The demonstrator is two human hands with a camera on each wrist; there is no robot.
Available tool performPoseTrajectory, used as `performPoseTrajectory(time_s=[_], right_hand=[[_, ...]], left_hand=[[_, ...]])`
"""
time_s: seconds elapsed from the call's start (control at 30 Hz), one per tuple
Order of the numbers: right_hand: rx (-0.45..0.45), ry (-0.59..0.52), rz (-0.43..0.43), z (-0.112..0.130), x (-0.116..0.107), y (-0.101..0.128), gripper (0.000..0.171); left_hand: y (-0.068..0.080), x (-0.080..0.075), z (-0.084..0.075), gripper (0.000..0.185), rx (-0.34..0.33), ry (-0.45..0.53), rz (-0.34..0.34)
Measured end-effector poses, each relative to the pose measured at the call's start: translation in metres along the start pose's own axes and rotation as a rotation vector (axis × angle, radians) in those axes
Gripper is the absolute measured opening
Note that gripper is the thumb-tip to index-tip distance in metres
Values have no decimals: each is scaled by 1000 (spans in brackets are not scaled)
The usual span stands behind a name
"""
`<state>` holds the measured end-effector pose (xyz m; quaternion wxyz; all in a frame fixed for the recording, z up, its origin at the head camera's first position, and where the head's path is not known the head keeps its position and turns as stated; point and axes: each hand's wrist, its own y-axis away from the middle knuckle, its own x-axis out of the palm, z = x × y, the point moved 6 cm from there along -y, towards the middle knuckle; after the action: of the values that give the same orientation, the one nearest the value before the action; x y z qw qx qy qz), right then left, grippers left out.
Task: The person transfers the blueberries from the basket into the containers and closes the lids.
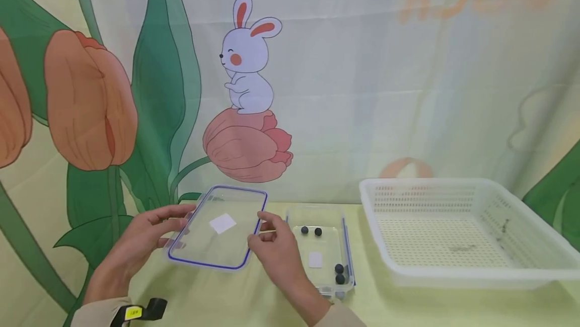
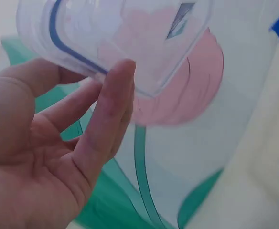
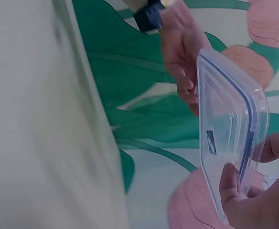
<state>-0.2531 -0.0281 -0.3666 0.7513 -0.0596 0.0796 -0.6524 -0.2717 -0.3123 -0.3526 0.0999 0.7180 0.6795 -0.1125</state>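
Observation:
A clear plastic lid point(image 1: 206, 246) with a blue seal line and a white square point(image 1: 223, 223) is held tilted above the table, between both hands. At its left edge my left hand point(image 1: 141, 239) grips the rim, and the left wrist view shows the fingertips point(image 2: 123, 71) against the lid's edge. My right hand point(image 1: 280, 251) pinches the right edge between thumb and fingers, seen also in the right wrist view. Just right of that hand stands a clear box point(image 1: 348, 239), uncovered, partly hidden by the right forearm. Several small black balls point(image 1: 318, 232) and a white square point(image 1: 315, 260) show within it.
A large white perforated basket point(image 1: 453, 270) stands on the right of the table. Pale yellow-green cloth point(image 1: 217, 297) covers the tabletop. Behind it hangs a curtain point(image 1: 326, 90) printed with tulips and a rabbit. A black strap point(image 1: 154, 309) is on the left wrist.

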Motion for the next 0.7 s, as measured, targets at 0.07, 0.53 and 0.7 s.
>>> performPoseTrajectory(time_s=[0.07, 0.53, 0.7], right_hand=[[-17, 29, -9, 8, -13, -3, 50], [-94, -32, 15, 38, -109, -12, 29], [-161, 42, -6, 45, -139, -15, 30]], left_hand=[[2, 8, -13, 45, 41, 24, -4], [1, 80, -74, 37, 333, 56, -157], [-8, 107, -91, 32, 350, 33, -191]])
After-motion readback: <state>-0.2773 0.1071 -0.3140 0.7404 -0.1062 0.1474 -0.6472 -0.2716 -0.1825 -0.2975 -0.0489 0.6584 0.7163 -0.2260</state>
